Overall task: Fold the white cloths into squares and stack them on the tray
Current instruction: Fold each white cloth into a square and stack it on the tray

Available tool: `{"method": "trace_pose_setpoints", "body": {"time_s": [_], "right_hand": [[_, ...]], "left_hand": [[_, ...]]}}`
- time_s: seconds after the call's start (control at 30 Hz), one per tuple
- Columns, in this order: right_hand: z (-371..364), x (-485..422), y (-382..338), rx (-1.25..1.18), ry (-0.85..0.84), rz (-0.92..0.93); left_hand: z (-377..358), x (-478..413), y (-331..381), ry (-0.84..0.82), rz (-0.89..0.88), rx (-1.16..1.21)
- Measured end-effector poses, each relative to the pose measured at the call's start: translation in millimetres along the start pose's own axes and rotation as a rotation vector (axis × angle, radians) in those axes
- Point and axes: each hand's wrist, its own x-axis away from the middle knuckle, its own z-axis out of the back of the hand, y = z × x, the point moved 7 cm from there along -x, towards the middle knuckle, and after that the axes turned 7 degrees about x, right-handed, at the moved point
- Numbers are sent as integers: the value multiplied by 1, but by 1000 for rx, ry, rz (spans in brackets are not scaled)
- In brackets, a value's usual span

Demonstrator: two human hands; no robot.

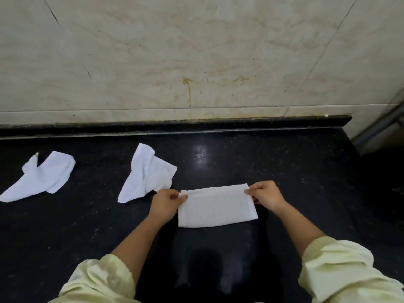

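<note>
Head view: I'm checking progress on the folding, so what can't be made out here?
Tray: nowhere in the head view, so its stack cannot be judged.
Folded white rectangular cloth: layer count hidden under its top layer.
Far-left crumpled white cloth: tip cut by the left edge.

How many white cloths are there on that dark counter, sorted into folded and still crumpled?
Folded cloth, pinched by the left hand and right hand: 1
Crumpled cloths: 2
Total: 3 cloths
</note>
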Motion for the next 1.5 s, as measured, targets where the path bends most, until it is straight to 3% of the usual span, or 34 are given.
{"method": "trace_pose_setpoints", "body": {"time_s": [0.27,0.47,0.63,0.9,1.33,1.5], "right_hand": [[-4,-10,1,83,104,-14],[-4,-6,-9,267,163,7],[6,3,-7,317,195,13],[2,30,14,422,57,-80],[-10,44,33,124,142,-337],[-20,46,27,0,85,-321]], "left_hand": [[-4,-2,10,157,-67,-193],[-6,-7,8,174,-75,-352],[-1,7,6,209,-110,-351],[-15,39,-12,33,-227,-306],[-17,37,-22,-17,-177,-168],[-17,34,-22,-26,-164,-140]]}}
